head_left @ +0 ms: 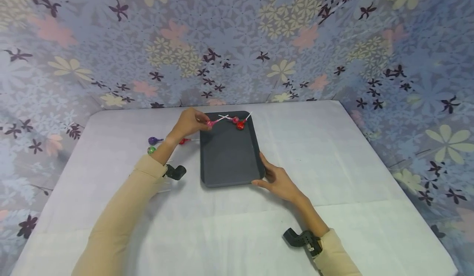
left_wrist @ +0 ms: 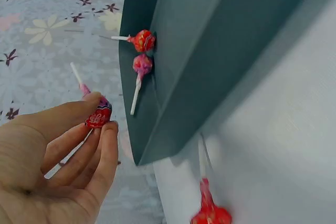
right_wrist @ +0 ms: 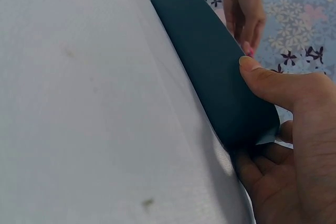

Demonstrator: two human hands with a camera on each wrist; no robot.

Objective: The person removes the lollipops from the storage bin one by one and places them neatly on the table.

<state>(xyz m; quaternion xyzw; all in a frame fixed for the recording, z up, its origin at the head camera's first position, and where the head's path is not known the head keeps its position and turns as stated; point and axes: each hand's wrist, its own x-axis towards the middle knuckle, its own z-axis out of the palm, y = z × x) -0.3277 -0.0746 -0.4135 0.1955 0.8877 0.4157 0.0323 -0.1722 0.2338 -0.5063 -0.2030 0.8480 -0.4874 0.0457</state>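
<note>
My left hand [head_left: 190, 123] pinches a pink-and-red wrapped lollipop [left_wrist: 100, 113] between thumb and fingertips, above the far left corner of a dark grey tray [head_left: 231, 156]. The stick of this lollipop points away from the palm. Inside the tray, by its far edge, lie a pink lollipop [head_left: 235, 120] and a red lollipop [head_left: 240, 125]. At the tray's near right corner my right hand [head_left: 282, 182] grips the rim, thumb on the near side and fingers along the right side and under the corner.
Left of the tray, a red lollipop [head_left: 182, 141], a purple lollipop [head_left: 152, 140] and a green lollipop [head_left: 151, 149] lie on the white-covered table [head_left: 314, 144]. White sticks [head_left: 164, 191] show beside my left forearm, their heads hidden. Flowered cloth [head_left: 237, 41] hangs behind the table.
</note>
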